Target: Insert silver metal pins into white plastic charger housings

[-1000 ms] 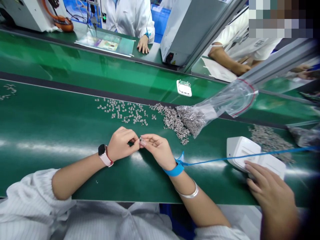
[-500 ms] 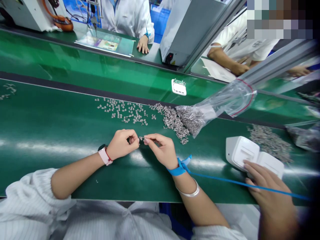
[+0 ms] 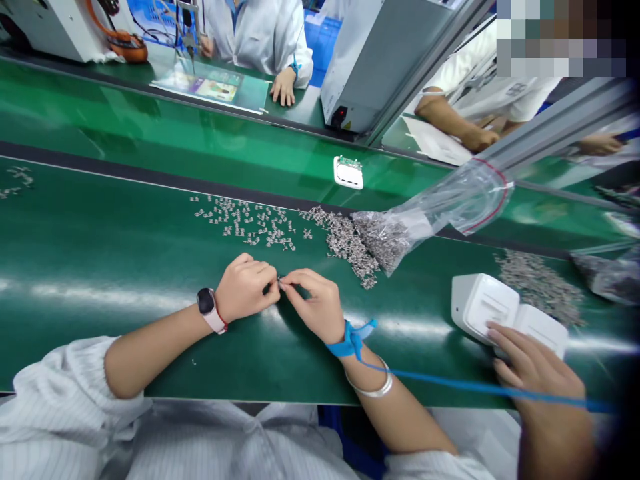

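Note:
My left hand (image 3: 247, 288) is closed in a pinch over the green bench, its fingertips meeting those of my right hand (image 3: 315, 303). Between them is a tiny metal part (image 3: 280, 281), mostly hidden by the fingers; it looks like the small metal pieces on the bench. Beyond my hands lie scattered small metal pieces (image 3: 240, 219), spread apart. To their right a denser heap of the same pieces (image 3: 347, 243) spills beside a clear zip bag (image 3: 387, 237) holding more of them.
A white board-bearing part (image 3: 349, 173) sits on the green strip behind. At right, a co-worker's hand (image 3: 540, 360) touches white plastic housings (image 3: 493, 303), near another metal heap (image 3: 543, 283). A blue wrist-strap cord (image 3: 450, 381) crosses rightward. Co-workers sit opposite.
My fingertips have come closer together, and my right hand has shifted slightly left. My left wrist has turned, showing the watch face. The white board-bearing part has slid left.

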Available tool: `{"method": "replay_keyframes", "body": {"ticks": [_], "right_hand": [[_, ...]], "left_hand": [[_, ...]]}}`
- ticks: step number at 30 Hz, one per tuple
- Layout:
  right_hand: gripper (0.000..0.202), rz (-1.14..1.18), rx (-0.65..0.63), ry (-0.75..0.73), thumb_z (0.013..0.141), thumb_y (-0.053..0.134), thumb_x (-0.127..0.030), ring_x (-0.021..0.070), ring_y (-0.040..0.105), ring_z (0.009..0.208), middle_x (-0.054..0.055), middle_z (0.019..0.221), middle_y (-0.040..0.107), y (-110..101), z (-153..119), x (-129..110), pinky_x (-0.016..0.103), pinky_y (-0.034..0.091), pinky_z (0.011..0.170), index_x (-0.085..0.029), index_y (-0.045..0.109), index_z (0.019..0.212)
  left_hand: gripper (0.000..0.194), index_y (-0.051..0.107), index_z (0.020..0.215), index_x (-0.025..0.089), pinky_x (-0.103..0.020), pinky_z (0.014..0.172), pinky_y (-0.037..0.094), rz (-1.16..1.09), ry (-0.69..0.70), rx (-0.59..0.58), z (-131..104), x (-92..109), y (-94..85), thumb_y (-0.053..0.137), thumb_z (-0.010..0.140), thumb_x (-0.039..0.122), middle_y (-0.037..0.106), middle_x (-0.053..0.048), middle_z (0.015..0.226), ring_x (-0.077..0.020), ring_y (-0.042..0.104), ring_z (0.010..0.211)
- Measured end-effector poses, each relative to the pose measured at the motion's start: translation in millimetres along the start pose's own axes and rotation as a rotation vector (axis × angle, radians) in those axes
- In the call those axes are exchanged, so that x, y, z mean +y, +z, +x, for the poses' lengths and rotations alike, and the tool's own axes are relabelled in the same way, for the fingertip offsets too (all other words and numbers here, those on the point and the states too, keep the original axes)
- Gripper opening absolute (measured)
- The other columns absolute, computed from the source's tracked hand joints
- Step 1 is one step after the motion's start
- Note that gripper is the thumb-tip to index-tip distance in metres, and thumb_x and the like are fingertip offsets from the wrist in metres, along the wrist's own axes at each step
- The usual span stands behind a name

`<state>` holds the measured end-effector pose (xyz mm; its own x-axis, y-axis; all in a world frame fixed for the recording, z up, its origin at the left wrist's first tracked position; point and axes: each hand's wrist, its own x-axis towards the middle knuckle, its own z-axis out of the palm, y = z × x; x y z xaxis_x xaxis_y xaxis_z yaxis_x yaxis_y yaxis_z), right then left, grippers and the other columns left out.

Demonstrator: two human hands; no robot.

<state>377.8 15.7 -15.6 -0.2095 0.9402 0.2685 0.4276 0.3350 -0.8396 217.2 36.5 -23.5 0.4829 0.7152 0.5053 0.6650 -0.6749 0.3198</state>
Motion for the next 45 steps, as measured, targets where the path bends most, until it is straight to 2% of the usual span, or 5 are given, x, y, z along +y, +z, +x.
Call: {"method": "replay_keyframes", "body": {"ticks": [6,18,23,30,45], "right_hand": [[0.023,-0.232,0.053,-0.38,0.082,0.044,-0.008,0.014,0.06,0.082,0.005,0.084,0.067,1,-1,0,0.029,0.05,0.074,-0.021,0.064,0.083],[0.025,-0.207,0.106,-0.543,0.079,0.049,-0.004,0.0137,0.06,0.078,0.004,0.079,0.064,-9,-1,9,0.029,0.051,0.072,-0.023,0.063,0.086],[0.013,-0.025,0.098,-0.211,0.078,0.056,-0.014,0.013,0.06,0.071,0.003,0.074,0.065,-8,-2,4,0.026,0.051,0.065,-0.022,0.066,0.076],[0.019,0.896,-0.136,0.603,0.066,0.071,-0.027,0.0095,0.064,0.061,0.0,0.073,0.069,-2,4,5,0.024,0.055,0.064,-0.017,0.065,0.081],[0.023,1.069,-0.173,0.842,0.061,0.075,-0.03,0.0066,0.063,0.055,-0.001,0.064,0.068,-1,4,4,0.017,0.055,0.059,-0.016,0.068,0.077]], "left_hand": [[0.011,0.049,0.056,0.016,-0.024,0.062,0.037,-0.299,-0.257,-0.082,2,4,-3.7,0.049,0.066,0.013,0.051,0.006,0.05,-0.0073,0.047,0.049],[0.007,0.05,0.056,0.015,-0.018,0.045,0.033,-1.224,-0.564,-0.467,11,-6,-12.6,0.045,0.061,0.016,0.048,0.004,0.046,-0.0065,0.042,0.043],[0.008,0.049,0.055,0.015,-0.019,0.045,0.033,-1.151,-0.556,-0.437,10,-5,-11.8,0.043,0.061,0.017,0.046,0.004,0.046,-0.0071,0.042,0.044],[0.013,0.047,0.053,0.015,-0.023,0.058,0.035,-0.429,-0.278,-0.084,4,1,-9.9,0.048,0.066,0.015,0.049,0.004,0.049,-0.0077,0.043,0.049],[0.016,0.049,0.056,0.017,-0.029,0.062,0.036,0.018,0.055,0.026,0,-1,-7.7,0.045,0.071,0.014,0.053,0.002,0.051,-0.0108,0.045,0.05]]}}
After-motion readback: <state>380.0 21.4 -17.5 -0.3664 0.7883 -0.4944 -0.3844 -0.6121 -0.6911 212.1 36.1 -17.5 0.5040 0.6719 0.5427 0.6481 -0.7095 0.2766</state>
